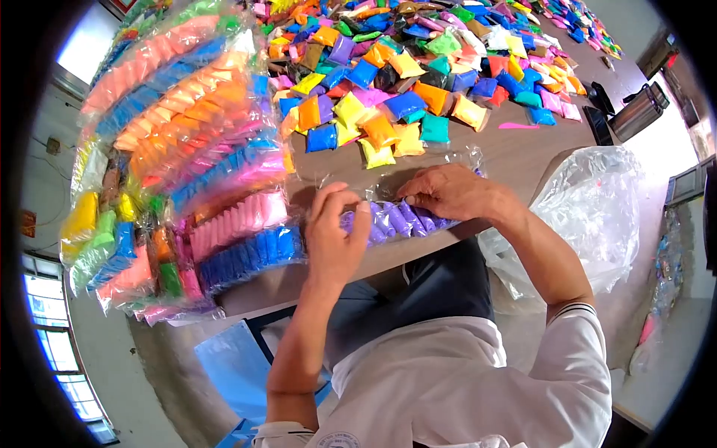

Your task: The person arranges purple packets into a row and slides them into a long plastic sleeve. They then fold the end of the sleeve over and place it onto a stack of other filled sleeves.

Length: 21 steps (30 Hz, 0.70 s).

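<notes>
At table [523, 145] edge, left hand [334, 235] open by purple packets [399, 219]; right hand [452, 193] hides some, cannot tell grip.

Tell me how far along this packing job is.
Apparently done: the clear-bagged rows stacked at the left, such as the pink row and blue row. In hand: the purple row in clear plastic, with the left hand at one end and the right hand over the other. Probably left: the loose mixed-colour packets heaped farther up the table.

Purple pkts [401, 219] — row in clear bag [473, 158], tbl edge [394, 253].
</notes>
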Tool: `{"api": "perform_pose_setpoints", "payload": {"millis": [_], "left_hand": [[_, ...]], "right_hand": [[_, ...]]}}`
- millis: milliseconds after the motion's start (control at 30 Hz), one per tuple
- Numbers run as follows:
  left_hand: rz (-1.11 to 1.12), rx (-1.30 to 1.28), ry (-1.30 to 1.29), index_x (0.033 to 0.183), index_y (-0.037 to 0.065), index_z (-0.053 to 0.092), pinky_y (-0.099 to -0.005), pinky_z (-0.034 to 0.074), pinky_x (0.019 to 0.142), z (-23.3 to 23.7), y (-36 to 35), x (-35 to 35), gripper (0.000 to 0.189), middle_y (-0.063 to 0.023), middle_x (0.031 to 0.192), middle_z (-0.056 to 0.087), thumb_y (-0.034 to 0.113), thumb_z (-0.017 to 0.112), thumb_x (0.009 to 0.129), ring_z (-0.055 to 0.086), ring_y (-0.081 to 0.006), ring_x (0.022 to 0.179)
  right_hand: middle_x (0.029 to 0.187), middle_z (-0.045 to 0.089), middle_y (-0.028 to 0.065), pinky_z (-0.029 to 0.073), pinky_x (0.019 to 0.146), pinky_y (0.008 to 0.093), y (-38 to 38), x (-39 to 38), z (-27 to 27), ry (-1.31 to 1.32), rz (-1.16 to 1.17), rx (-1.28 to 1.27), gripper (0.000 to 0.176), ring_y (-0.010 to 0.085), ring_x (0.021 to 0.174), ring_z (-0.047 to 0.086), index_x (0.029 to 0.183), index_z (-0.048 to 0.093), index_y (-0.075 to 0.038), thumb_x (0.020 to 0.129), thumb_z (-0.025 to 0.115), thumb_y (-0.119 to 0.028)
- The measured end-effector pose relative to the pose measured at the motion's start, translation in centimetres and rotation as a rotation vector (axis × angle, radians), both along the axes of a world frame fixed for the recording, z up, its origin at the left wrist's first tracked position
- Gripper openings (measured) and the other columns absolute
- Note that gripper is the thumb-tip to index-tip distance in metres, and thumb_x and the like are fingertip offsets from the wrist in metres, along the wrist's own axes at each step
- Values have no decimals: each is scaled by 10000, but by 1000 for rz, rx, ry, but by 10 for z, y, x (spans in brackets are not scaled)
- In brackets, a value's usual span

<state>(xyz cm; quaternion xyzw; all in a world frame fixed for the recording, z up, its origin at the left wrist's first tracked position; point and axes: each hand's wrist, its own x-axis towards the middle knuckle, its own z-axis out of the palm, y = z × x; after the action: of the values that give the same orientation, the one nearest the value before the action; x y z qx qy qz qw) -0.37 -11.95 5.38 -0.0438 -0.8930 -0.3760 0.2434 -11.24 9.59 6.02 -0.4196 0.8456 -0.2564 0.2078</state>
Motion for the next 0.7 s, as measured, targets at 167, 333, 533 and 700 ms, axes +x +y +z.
{"api": "perform_pose_setpoints", "payload": {"millis": [167,333,533,700], "left_hand": [[-28,26,-161,925,34,593,-430,486,854,-21,20,-6,162,-171,994,648,155,669,849,623,-368,951],[-59,73,-192,908,37,584,-434,503,746,-28,16,-3,145,-141,827,657,145,664,853,637,-361,818],[-103,158,-193,879,23,582,-400,504,697,-35,9,-2,136,-151,797,652,139,652,870,647,-333,760],[-85,171,-183,889,13,591,-380,498,707,-40,9,-3,149,-145,808,654,152,646,884,640,-294,757]], "right_hand": [[1066,665,131,479,885,449,1,3,4,10,0,15,242,349,1036,617,1124,677,-118,969,552,-256],[1012,652,143,475,861,462,-1,3,1,37,31,34,220,350,1010,617,1077,674,-113,964,559,-263],[1018,675,169,499,844,440,9,1,12,-3,-16,-35,263,371,989,631,1099,676,-61,953,600,-267],[1010,694,156,501,825,386,69,-21,35,-47,-262,-391,355,273,932,655,1136,661,-18,983,581,-328]]}}
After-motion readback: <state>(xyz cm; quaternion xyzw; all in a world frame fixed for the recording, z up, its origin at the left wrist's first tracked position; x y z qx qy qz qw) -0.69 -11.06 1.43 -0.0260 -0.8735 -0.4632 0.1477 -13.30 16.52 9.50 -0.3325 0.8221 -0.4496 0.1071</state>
